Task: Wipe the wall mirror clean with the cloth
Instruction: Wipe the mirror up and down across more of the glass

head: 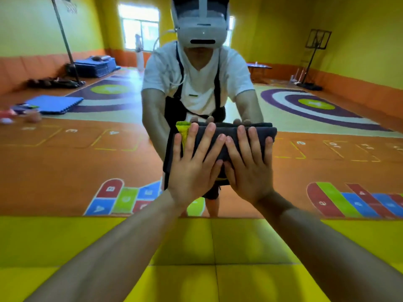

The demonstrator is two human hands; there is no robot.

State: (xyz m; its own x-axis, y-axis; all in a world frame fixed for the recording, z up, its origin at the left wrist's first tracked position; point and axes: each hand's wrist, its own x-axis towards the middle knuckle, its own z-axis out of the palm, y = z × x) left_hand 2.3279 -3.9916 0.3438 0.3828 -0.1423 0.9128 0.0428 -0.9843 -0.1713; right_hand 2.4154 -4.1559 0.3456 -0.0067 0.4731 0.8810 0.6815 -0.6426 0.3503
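Note:
A folded dark grey cloth (pixel 229 136) with a yellow-green edge at its left lies flat against the wall mirror (pixel 87 149). My left hand (pixel 194 168) presses on the cloth's left half with straight, spread fingers. Beside it, my right hand (pixel 248 168) presses the right half the same way, thumbs nearly touching. Both arms stretch forward. The mirror fills the upper view and reflects a person in a white shirt, a dark apron and a headset.
Yellow wall padding (pixel 196 258) runs below the mirror's lower edge. The reflection shows a play room with an orange floor, hopscotch markings, blue mats at the left and basketball stands at both sides.

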